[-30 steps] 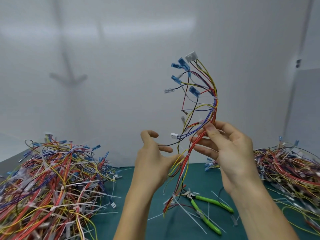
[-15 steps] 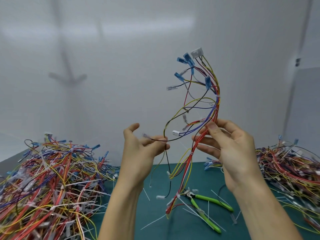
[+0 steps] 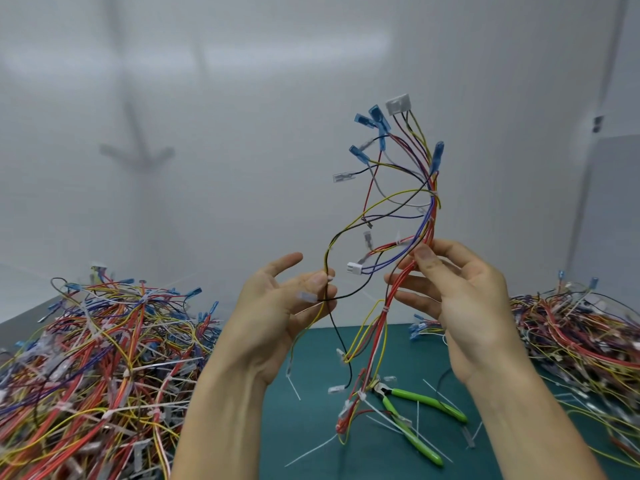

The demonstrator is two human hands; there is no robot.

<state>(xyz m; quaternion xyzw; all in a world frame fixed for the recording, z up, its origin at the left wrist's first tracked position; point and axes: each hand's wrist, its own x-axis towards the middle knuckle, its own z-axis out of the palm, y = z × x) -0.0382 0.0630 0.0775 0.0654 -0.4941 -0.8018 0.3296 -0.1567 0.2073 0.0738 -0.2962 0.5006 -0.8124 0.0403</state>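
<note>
Harness [image 3: 431, 216] held upright above the mat [image 3: 311, 410], with two strays [image 3: 360, 293] drawn off to the side.
Right hand [image 3: 460, 306] pinches the trunk between thumb and forefinger, its other fingers spread. Left hand [image 3: 277, 313] nips the black and yellow strays between thumb and fingers, index stretched out. Best, I judge, to grip the trunk firmly just below the branch, ease the strays sideways so no terminal snags, and find the next tie before reaching for the cutters [image 3: 426, 400] on the mat.
</note>
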